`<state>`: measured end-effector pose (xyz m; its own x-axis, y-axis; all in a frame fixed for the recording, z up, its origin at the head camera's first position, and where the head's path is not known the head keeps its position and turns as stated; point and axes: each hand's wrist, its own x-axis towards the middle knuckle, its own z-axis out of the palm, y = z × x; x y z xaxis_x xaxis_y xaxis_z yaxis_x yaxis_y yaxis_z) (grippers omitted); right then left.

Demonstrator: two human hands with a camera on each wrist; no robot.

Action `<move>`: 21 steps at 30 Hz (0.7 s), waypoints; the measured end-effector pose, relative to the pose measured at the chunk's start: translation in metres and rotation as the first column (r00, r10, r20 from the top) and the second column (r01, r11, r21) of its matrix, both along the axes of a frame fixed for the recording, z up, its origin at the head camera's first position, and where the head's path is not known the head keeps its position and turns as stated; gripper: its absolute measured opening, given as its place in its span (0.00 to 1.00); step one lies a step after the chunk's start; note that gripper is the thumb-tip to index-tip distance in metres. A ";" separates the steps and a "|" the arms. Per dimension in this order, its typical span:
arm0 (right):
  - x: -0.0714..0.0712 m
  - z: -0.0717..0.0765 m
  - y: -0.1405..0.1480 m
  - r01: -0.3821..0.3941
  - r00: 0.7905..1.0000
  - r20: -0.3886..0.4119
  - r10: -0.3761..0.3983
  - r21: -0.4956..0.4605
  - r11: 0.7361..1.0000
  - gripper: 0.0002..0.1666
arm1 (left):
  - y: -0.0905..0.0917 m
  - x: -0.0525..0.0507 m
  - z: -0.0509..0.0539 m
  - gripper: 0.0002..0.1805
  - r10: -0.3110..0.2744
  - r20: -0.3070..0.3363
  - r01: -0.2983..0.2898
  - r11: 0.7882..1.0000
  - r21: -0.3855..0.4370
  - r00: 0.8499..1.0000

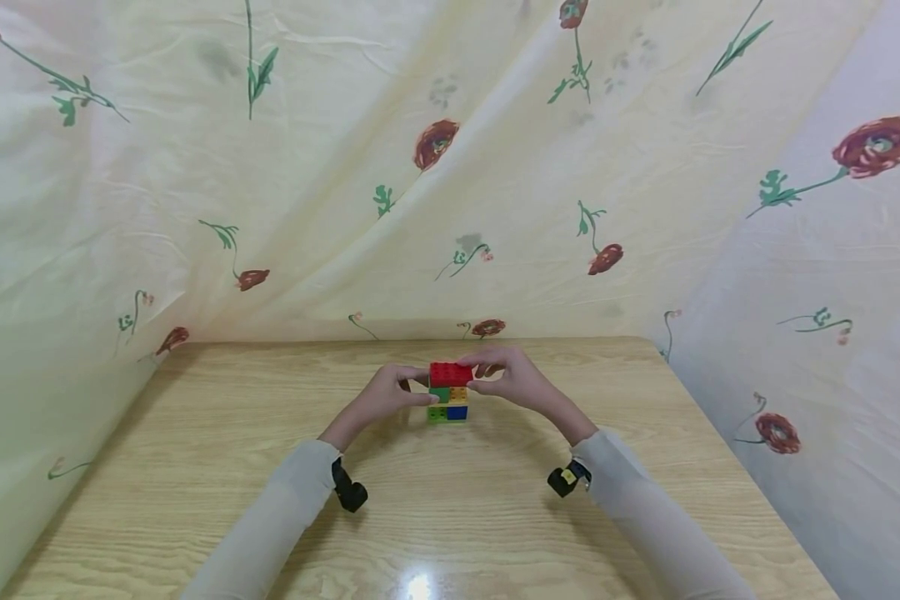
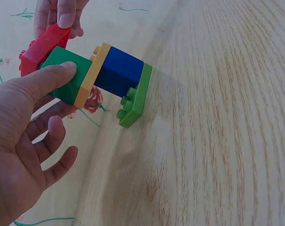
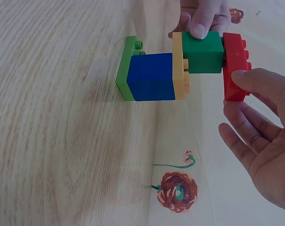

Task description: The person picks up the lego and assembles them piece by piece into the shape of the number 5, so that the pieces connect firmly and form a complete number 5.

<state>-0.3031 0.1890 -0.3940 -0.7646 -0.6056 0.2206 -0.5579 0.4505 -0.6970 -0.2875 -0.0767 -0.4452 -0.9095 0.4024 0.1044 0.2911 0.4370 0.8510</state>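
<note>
A stack of toy bricks stands on the table: a light green plate (image 3: 126,70) lowest, a blue brick (image 3: 151,76) on one end of it, then a yellow-orange plate (image 3: 178,66), a green brick (image 3: 203,52) and a red brick (image 3: 234,66) on top. My left hand (image 1: 390,392) pinches the green brick, thumb on its near face in the left wrist view. With thumb and fingers, my right hand (image 1: 512,382) holds the red brick by its right end. The red brick looks slightly tilted on the green one in the left wrist view.
The wooden table (image 1: 450,517) reaches back to a cream cloth (image 1: 345,208) printed with red flowers, which hangs behind and at both sides. Black straps with small devices are on both wrists.
</note>
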 end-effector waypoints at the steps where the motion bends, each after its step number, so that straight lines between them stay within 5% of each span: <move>1: 0.000 0.000 0.000 0.001 1.000 0.001 -0.001 0.002 1.000 0.22 | 0.000 0.000 0.000 0.23 0.000 -0.001 0.000 1.000 -0.002 1.000; 21: 0.001 0.003 -0.003 -0.005 1.000 0.003 0.005 0.013 1.000 0.21 | 0.001 -0.001 0.001 0.22 -0.013 -0.034 0.012 1.000 -0.023 0.999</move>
